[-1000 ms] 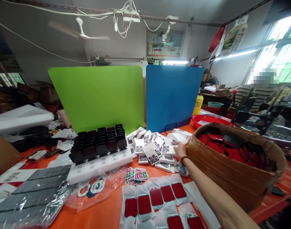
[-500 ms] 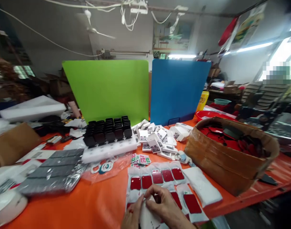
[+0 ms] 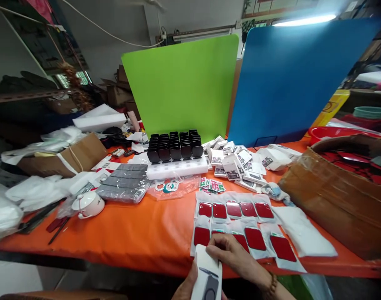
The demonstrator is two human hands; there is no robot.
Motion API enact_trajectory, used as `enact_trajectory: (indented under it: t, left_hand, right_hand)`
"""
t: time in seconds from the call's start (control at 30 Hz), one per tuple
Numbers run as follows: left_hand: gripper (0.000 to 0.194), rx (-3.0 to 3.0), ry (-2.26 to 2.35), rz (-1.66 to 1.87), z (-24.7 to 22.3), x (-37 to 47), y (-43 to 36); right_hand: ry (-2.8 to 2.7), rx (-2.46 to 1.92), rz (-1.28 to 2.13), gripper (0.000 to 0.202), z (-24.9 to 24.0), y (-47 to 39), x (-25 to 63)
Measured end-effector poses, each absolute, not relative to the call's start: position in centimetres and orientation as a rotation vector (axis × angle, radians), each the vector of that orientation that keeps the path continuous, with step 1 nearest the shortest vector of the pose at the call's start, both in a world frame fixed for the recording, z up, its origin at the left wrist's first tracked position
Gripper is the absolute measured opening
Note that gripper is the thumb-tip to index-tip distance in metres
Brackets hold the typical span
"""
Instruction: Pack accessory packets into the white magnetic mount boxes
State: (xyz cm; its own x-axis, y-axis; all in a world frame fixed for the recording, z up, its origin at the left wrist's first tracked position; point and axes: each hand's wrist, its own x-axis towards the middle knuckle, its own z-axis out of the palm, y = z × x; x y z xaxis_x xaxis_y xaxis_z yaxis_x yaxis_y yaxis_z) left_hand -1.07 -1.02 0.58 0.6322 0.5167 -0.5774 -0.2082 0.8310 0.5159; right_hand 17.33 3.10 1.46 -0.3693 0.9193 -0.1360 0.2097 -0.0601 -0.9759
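A small white printed box (image 3: 205,273), with a dark device pictured on its face, is held upright at the table's front edge. My left hand (image 3: 188,284) wraps round its lower side, fingers closed. At its top end, my right hand (image 3: 232,252) pinches the box with thumb and curled fingers; a bead bracelet is on that wrist. Just beyond my hands, dark red square pieces (image 3: 255,238) lie in rows on white sleeves (image 3: 265,252). A pile of similar white boxes (image 3: 232,164) is farther back.
Black square pieces (image 3: 175,151) stand in a white foam tray (image 3: 178,168). A cardboard box (image 3: 340,200) of red pieces is at right. Green (image 3: 184,91) and blue (image 3: 290,83) boards rise behind. At left are a white lidded cup (image 3: 89,204) and grey packs (image 3: 124,183).
My view has swung left and down, showing more of the table's front edge. The box is now raised more upright, with its printed face visible; both hands stay on it.
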Motion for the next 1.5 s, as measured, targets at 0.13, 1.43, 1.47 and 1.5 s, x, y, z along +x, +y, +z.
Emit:
enact_trajectory:
  t: [0.13, 1.43, 1.47, 1.5]
  left_hand:
    - [0.074, 0.314, 0.873, 0.456, -1.2, -1.4, -1.0]
    - [0.064, 0.218, 0.92, 0.883, -3.2, -3.9, -0.3]
    - [0.064, 0.211, 0.907, 0.888, -3.2, -4.0, -0.3]
    - [0.063, 0.201, 0.89, 0.894, -3.3, -4.0, -0.3]
  right_hand:
    - [-2.032, -1.316, 0.844, 0.028, 0.8, 3.0, 15.3]
    - [-1.808, -1.275, 1.479, 0.027, -0.8, 12.3, 16.5]
    - [-1.822, -1.272, 1.5, 0.032, -0.7, 12.3, 16.4]
    - [-1.827, -1.264, 1.513, 0.036, -0.6, 12.3, 16.4]
